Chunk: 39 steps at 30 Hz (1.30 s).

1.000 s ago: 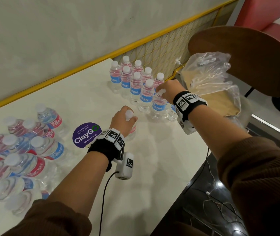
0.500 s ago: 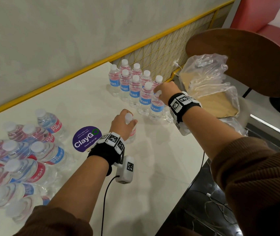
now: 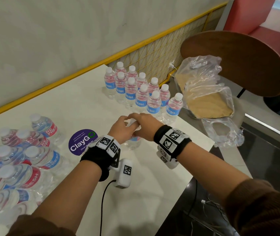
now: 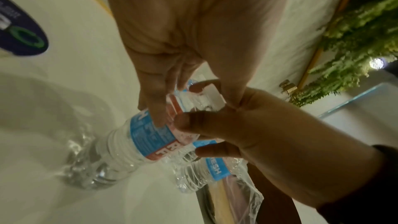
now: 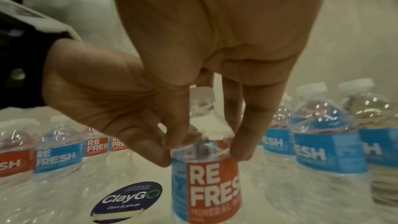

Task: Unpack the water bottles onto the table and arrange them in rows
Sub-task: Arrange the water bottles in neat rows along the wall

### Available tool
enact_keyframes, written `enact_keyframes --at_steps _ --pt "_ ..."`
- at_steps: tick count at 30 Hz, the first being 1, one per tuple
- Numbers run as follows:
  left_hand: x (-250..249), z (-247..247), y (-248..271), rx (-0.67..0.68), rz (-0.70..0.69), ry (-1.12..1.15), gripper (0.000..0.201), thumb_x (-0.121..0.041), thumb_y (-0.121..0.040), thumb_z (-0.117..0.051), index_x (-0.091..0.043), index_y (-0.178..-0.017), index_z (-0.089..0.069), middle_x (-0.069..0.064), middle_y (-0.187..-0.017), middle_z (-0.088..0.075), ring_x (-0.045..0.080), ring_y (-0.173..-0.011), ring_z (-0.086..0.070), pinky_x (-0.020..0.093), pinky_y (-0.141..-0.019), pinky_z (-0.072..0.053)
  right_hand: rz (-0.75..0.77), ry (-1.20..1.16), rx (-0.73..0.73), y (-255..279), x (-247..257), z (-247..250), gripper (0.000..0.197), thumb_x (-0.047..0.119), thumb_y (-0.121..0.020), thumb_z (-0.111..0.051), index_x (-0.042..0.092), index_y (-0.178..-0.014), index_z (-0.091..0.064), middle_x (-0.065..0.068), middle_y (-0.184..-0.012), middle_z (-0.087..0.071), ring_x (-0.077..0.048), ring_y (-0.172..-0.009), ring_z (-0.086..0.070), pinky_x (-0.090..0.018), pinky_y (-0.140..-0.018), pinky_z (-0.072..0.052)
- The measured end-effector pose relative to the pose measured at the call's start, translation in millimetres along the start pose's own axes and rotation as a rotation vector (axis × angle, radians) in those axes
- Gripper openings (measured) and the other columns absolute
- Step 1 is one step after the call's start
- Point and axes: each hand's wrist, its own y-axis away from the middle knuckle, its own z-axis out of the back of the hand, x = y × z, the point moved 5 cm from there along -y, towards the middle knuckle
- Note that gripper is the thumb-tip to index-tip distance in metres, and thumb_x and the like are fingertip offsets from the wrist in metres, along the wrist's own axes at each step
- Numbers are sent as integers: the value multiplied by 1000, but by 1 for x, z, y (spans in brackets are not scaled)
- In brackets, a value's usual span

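Observation:
A small water bottle [image 3: 133,142] with a red and blue label stands upright on the white table [image 3: 153,176]. My left hand [image 3: 121,127] grips it near the neck from the left. My right hand [image 3: 144,129] closes on its top from the right. In the left wrist view both hands' fingers curl round the bottle [image 4: 140,139] below its white cap [image 4: 213,94]. The right wrist view shows my right hand [image 5: 206,142] over the cap, above the label [image 5: 212,185]. Several bottles stand in rows [image 3: 135,92] at the back right. A wrapped pack of bottles [image 3: 16,160] lies at the left.
A purple ClayGo sticker [image 3: 83,143] lies flat beside my left wrist. Off the table's right edge, a crumpled plastic bag with brown cardboard [image 3: 207,99] sits by a round wooden chair back [image 3: 238,62]. A yellow mesh rail [image 3: 153,55] runs behind the rows.
My right hand has left the end bottle of the rows and come back left onto the bottle my left hand holds. The left hand has stayed in place.

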Motion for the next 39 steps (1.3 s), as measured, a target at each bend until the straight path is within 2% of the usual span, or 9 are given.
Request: enact_keyframes --at_steps 2,8,12,15,18,21,26,36,39 --pt "1 -5 6 36 11 75 61 -41 -86 -63 -14 -136 -39 5 -126 -52 22 -106 -58 41 -93 -52 -32 36 -13 6 -6 7 55 23 -79 -71 20 -129 -47 -10 -114 -61 -27 -105 -57 -31 -81 -46" --pt "0 -8 12 71 -119 -242 49 -32 -89 -62 -15 -132 -47 6 -134 -51 18 -124 -48 27 -97 -40 -127 98 -129 22 -39 40 34 20 -82 -67 15 -115 -64 -9 -112 -65 -27 -106 -57 -33 -86 -47" --pt "-5 8 17 -72 -203 -464 44 -34 -89 -60 -17 -128 -52 7 -134 -50 25 -121 -50 33 -100 -40 -217 187 -158 27 -60 59 36 16 -85 -64 15 -121 -62 -10 -122 -61 -27 -114 -54 -32 -94 -44" --pt "5 46 25 -225 -93 -870 41 -38 -90 -54 -24 -128 -51 7 -134 -48 29 -120 -49 42 -103 -37 -254 249 -167 29 -73 73 36 13 -89 -59 15 -125 -60 -10 -127 -56 -27 -118 -51 -31 -96 -42" --pt "27 94 40 -290 168 -1120 36 -28 -89 -49 -26 -125 -50 8 -127 -48 31 -120 -47 48 -107 -31 -292 252 -174 26 -87 78 34 13 -87 -60 17 -121 -62 -13 -123 -57 -29 -112 -54 -29 -85 -44" --pt "45 133 57 -314 363 -1133 42 -18 -85 -54 -22 -127 -52 11 -126 -52 34 -120 -48 49 -103 -38 -320 241 -183 21 -95 79 34 13 -84 -65 19 -117 -64 -15 -118 -58 -31 -106 -56 -28 -78 -42" --pt "70 175 65 -316 450 -1115 46 -11 -85 -54 -17 -130 -51 11 -137 -48 31 -126 -46 47 -103 -41 -320 251 -224 12 -97 80 34 14 -82 -69 20 -115 -66 -14 -116 -55 -30 -104 -56 -31 -85 -46" --pt "61 195 72 -388 382 -1142 24 -11 -87 -56 -7 -109 -65 14 -114 -63 31 -107 -59 36 -88 -46 -273 297 -204 8 -97 87 33 13 -86 -61 16 -118 -64 -14 -117 -59 -30 -108 -56 -32 -88 -45" --pt "45 180 72 -380 353 -1086 27 -6 -88 -54 -7 -113 -65 15 -121 -61 31 -111 -57 37 -92 -46 -236 281 -200 5 -91 88 34 7 -86 -57 21 -115 -66 -13 -113 -64 -29 -97 -59 -29 -79 -45"
